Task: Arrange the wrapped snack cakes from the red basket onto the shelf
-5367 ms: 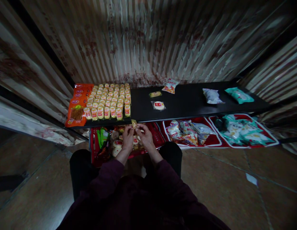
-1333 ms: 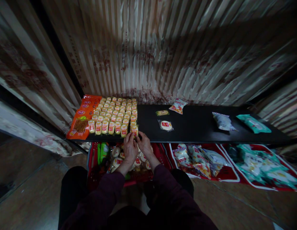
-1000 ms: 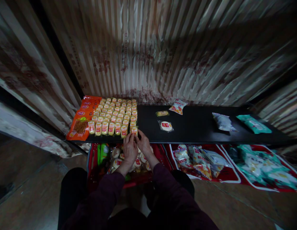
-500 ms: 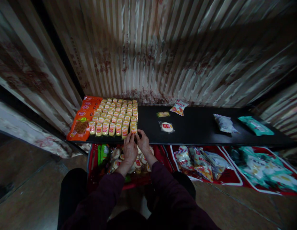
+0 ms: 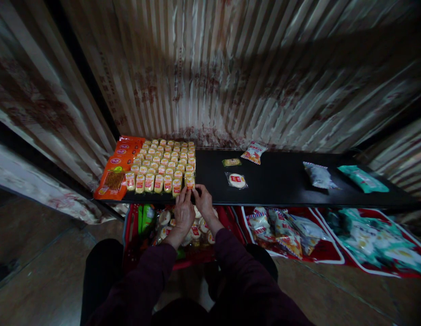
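Close-set rows of small yellow wrapped snack cakes (image 5: pixel 158 183) stand on the black shelf (image 5: pixel 210 176), their labels red and white. At the right end of the front row, one wrapped snack cake (image 5: pixel 189 181) is between my hands. The fingertips of my left hand (image 5: pixel 184 213) press together on its lower edge. My right hand (image 5: pixel 204 202) curls in from the right, thumb and forefinger closed at its lower right corner. Beside the rows on the left lies an orange snack bag (image 5: pixel 114 170).
Below the shelf edge, a red basket (image 5: pixel 129 249) holds round wrapped cakes and a green packet (image 5: pixel 148 218). Two more baskets with bags stand at right. On the shelf lie a round wrapped cake (image 5: pixel 236 180), a flat packet (image 5: pixel 231 162), a white-red bag (image 5: pixel 254 152) and a teal bag (image 5: pixel 363 178).
Hardly anything differs. Both hands stay at the same snack cake, with only a slight shift of the fingers.
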A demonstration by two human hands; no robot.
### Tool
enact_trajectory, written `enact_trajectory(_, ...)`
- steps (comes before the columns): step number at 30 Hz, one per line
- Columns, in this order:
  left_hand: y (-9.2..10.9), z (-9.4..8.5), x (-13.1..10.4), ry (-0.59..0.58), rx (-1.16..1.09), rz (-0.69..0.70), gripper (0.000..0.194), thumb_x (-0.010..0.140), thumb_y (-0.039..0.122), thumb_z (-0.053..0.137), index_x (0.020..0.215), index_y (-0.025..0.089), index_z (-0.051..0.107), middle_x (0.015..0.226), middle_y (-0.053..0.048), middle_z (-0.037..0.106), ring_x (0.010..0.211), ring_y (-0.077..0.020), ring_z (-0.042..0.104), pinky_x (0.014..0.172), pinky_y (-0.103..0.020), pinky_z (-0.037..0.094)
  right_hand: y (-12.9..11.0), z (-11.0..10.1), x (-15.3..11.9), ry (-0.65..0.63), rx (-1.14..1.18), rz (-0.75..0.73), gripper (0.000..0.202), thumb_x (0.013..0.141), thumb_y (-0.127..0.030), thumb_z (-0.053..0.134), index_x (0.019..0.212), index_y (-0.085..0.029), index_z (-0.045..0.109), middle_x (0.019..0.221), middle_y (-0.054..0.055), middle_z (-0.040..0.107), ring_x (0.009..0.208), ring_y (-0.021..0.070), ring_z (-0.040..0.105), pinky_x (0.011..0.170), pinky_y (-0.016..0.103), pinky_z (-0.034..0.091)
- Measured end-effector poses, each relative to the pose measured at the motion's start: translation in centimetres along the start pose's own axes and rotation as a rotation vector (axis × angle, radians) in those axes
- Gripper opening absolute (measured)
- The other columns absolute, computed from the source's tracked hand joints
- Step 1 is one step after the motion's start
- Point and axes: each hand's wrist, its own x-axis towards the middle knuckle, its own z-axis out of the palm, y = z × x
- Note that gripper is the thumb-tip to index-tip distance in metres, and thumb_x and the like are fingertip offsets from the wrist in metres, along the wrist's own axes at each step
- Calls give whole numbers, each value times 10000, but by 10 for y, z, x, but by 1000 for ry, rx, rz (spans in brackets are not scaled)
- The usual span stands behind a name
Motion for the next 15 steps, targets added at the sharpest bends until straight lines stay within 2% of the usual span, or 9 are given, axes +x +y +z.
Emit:
enact_trajectory(8, -4, 7, 0, 24, -121, -28, 552, 787, 24, 396, 1308, 165, 509, 1415, -122, 446, 1361, -214, 352, 1107, -398, 358, -4, 2, 0, -4, -18, -19, 241, 847, -341, 457, 932, -170, 604, 913, 83, 663, 830, 199, 613, 803, 326, 478)
enact_trajectory(15, -6, 6, -8, 15, -153, -27, 526, 824, 45, 366, 1329, 145, 474, 1449, -142, 393, 1386, -216, 304, 1120, -389, 337, 3, 7, -4, 23, -39, -43, 240, 817, -284, 484, 981, -157, 605, 994, 117, 653, 906, 215, 603, 867, 366, 474)
